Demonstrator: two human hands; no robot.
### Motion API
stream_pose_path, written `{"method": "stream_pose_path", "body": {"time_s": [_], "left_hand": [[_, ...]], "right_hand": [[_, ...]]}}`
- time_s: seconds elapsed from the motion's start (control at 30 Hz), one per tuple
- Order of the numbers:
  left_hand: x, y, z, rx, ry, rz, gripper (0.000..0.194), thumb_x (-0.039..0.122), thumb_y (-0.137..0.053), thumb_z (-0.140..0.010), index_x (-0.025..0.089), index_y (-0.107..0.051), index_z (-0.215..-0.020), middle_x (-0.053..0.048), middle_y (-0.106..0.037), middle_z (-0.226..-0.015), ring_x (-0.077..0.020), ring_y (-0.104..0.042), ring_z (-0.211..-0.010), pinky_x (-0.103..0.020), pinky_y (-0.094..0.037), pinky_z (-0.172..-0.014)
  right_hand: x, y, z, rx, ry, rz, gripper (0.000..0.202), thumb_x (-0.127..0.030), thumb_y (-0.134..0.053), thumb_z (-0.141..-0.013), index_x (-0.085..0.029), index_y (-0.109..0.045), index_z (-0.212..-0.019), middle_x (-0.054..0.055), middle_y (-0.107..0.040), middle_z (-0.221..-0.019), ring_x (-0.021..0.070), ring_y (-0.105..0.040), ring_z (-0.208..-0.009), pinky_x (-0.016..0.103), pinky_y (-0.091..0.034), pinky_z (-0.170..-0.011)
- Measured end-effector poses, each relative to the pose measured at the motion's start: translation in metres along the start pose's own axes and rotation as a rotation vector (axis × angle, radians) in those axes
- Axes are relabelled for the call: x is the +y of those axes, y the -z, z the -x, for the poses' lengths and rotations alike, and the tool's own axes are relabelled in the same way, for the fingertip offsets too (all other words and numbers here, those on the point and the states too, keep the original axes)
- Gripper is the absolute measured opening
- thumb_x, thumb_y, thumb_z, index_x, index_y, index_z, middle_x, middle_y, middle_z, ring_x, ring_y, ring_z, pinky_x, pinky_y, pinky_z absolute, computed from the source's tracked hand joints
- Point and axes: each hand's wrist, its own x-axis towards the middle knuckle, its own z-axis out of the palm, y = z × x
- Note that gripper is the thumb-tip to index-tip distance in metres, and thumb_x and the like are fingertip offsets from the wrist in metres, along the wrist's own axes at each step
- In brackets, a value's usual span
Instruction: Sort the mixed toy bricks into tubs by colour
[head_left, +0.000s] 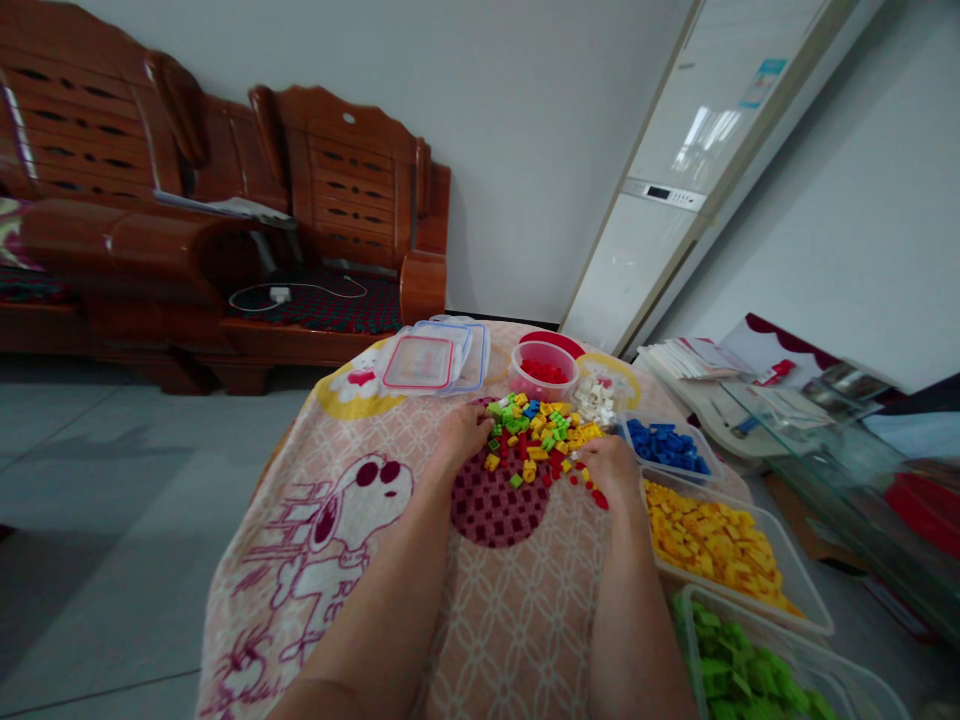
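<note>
A mixed pile of small building bricks (536,432), yellow, green, red and a few blue, is spread on the cloth between my hands. At its left edge, my left hand (466,437) has its fingers curled in against the green bricks; anything between the fingertips is hidden. My right hand (611,468) is at the pile's right side, thumb and fingers closed together. A small white brick (576,456) shows at its fingertips. Loose red bricks (599,498) lie just below that hand.
Behind the pile stand a round tub of red bricks (544,371) and a heap of white bricks (596,398). Containers of blue bricks (666,446), yellow bricks (716,535) and green bricks (742,665) line the right. Clear lids (420,362) lie at back left on the patterned tablecloth (517,620).
</note>
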Motion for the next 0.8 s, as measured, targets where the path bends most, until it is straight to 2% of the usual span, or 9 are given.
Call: {"method": "stream_pose_path", "body": {"time_s": [0.2,0.5,0.7,0.8], "left_hand": [[0.007,0.006,0.003,-0.03,0.009,-0.029,0.027,0.025,-0.048,-0.086,0.02,-0.075,-0.089,-0.003,-0.073,-0.075,-0.0166,-0.065,-0.078,-0.024,-0.044,-0.072],[0.006,0.004,0.002,-0.025,0.026,-0.012,0.026,0.025,-0.05,-0.086,0.02,-0.075,-0.093,-0.002,-0.073,-0.075,-0.0162,-0.066,-0.078,-0.024,-0.046,-0.074],[0.004,0.002,0.001,-0.013,0.03,0.006,0.026,0.025,-0.05,-0.086,0.021,-0.075,-0.094,-0.002,-0.073,-0.075,-0.0159,-0.067,-0.078,-0.023,-0.047,-0.074],[0.003,0.001,0.0,-0.009,0.033,0.003,0.026,0.026,-0.051,-0.085,0.021,-0.075,-0.093,-0.002,-0.073,-0.074,-0.0158,-0.067,-0.078,-0.023,-0.047,-0.074]], "right_hand": [[-0.006,0.0,0.003,-0.028,-0.048,0.11,0.019,-0.036,-0.061,-0.079,-0.026,-0.077,-0.079,0.007,-0.074,-0.086,0.0205,-0.068,-0.085,0.026,-0.045,-0.07],[-0.013,-0.016,-0.004,-0.013,-0.141,0.209,0.027,-0.038,-0.064,-0.079,-0.02,-0.071,-0.097,0.014,-0.072,-0.1,0.0253,-0.067,-0.098,0.031,-0.049,-0.078],[-0.007,-0.007,-0.002,-0.029,-0.094,0.122,0.022,-0.034,-0.057,-0.081,-0.02,-0.074,-0.08,0.012,-0.073,-0.093,0.0246,-0.068,-0.094,0.03,-0.049,-0.076],[0.001,-0.003,-0.002,0.002,-0.041,-0.054,0.024,-0.035,-0.057,-0.079,-0.02,-0.073,-0.073,0.01,-0.074,-0.081,0.0225,-0.069,-0.084,0.028,-0.049,-0.071]]}}
